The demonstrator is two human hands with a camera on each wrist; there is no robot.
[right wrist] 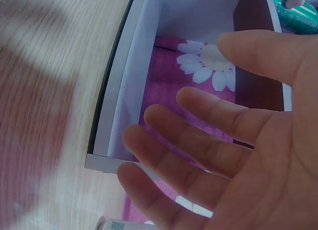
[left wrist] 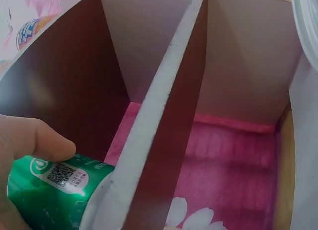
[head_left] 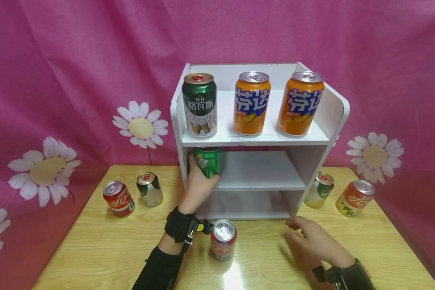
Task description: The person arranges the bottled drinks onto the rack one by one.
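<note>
so, left hand gripping green can, right hand near shelf

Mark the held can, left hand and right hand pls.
Held can [head_left: 212, 162]: head view, on its green side, below the upper shelf board.
Left hand [head_left: 198, 188]: head view, on the back of the hand.
Right hand [head_left: 316, 240]: head view, on the back of the hand.

Bright and even in the head view, with white glare on the table and soft shadow beside the right hand. Dimmer and hazy in the left wrist view, with pale sheen on the shelf. Bluish and little soft in the right wrist view.
</note>
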